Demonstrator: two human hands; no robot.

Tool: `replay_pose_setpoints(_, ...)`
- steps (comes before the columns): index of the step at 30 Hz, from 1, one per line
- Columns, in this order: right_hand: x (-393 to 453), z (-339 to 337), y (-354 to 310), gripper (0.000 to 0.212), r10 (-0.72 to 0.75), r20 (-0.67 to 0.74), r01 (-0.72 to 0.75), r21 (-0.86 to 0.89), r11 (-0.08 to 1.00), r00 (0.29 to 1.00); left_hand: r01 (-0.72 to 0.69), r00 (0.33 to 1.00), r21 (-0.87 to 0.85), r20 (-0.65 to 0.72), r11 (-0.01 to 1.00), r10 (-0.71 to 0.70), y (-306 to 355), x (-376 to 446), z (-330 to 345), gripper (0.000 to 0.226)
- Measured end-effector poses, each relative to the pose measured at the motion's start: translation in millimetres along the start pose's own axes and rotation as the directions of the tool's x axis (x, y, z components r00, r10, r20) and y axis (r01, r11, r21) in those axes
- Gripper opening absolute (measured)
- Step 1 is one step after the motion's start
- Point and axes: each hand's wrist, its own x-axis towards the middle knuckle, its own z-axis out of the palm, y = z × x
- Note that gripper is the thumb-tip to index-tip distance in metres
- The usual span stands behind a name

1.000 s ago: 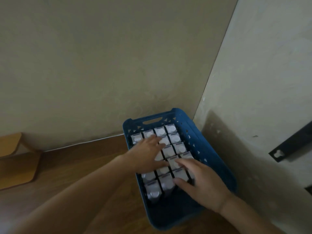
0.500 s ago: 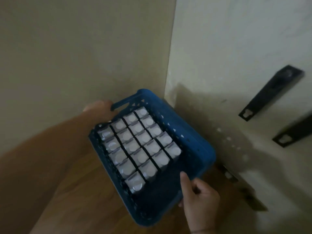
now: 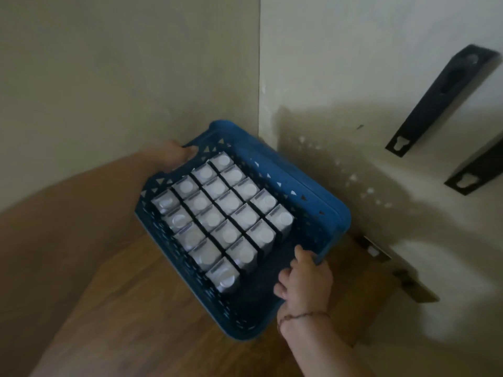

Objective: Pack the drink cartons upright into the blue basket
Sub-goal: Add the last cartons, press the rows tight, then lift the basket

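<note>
The blue basket (image 3: 313, 202) is in the middle of the head view, turned diagonally in a wall corner. Several drink cartons (image 3: 226, 216) stand upright inside it in tight rows, their grey tops with round seals facing up; a bare strip of basket floor shows at the near right side. My left hand (image 3: 171, 156) grips the far handle end of the basket. At the near end, my right hand (image 3: 302, 281) grips the rim, thumb over the edge and fingers underneath.
A brown wooden surface (image 3: 152, 308) lies under the basket. Pale walls meet in a corner just behind it. Two black metal brackets (image 3: 441, 102) hang on the right wall, and brass-coloured brackets (image 3: 413, 287) sit lower down near the wood's right edge.
Both hands left the carton tops and took hold of the basket's two ends. The basket now sits turned diagonally and appears tilted, closer to the corner; the view shifted right.
</note>
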Motion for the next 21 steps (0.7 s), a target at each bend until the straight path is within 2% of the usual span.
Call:
replay_pose_setpoints(3,10,-7,-12,0.008,-0.051,0.048,0.054,-0.058,0.997,0.998,0.079,0.997,-0.067,0.017,0.995,-0.078,-14,-21,-5,0.056)
replay_pose_setpoints(6,21,-6,-39,0.026,-0.045,0.170,0.069,-0.138,0.988,0.984,0.147,0.988,-0.235,-0.011,0.961,-0.154,-49,-59,-2,0.054)
replay_pose_setpoints(9,37,15,-73,0.034,-0.113,0.302,0.239,-0.419,0.876,0.946,0.205,0.968,-0.519,-0.016,0.830,-0.249,-90,-103,12,0.047)
replay_pose_setpoints(12,62,49,-94,0.028,-0.059,0.412,0.316,-0.590,0.743,0.909,0.199,0.967,-0.703,0.029,0.683,-0.252,-121,-142,23,0.044)
replay_pose_setpoints(15,81,87,-95,0.012,0.009,0.478,0.370,-0.691,0.621,0.878,0.209,0.945,-0.787,0.011,0.580,-0.326,-138,-170,29,0.044)
replay_pose_setpoints(21,89,158,-71,0.020,0.110,0.603,0.476,-0.716,0.511,0.790,0.210,0.849,-0.865,-0.070,0.456,-0.524,-163,-209,25,0.042)
